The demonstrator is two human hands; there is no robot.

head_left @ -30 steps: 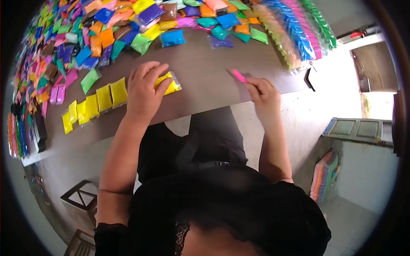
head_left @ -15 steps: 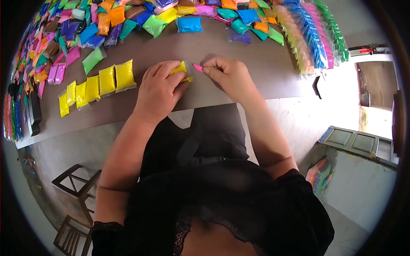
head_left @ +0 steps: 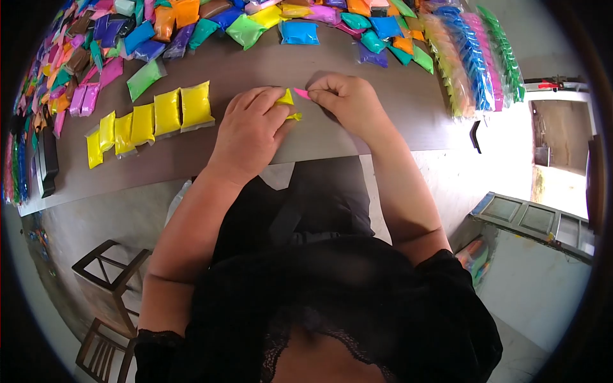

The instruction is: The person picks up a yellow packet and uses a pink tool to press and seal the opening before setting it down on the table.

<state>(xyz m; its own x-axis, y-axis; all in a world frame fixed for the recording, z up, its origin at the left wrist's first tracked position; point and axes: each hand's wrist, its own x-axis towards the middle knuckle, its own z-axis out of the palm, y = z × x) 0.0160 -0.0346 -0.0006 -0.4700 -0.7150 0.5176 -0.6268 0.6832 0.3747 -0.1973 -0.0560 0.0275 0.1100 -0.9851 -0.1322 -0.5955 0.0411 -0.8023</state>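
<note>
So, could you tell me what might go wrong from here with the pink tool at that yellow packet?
The right hand holds the pink tool right beside the left hand's fingers, which cover the yellow packet; a slip could nick them. Pressing hard might split the packet and spill filling on the table.

Yellow packet [head_left: 287, 100] touching pink tool [head_left: 301, 94]
</note>
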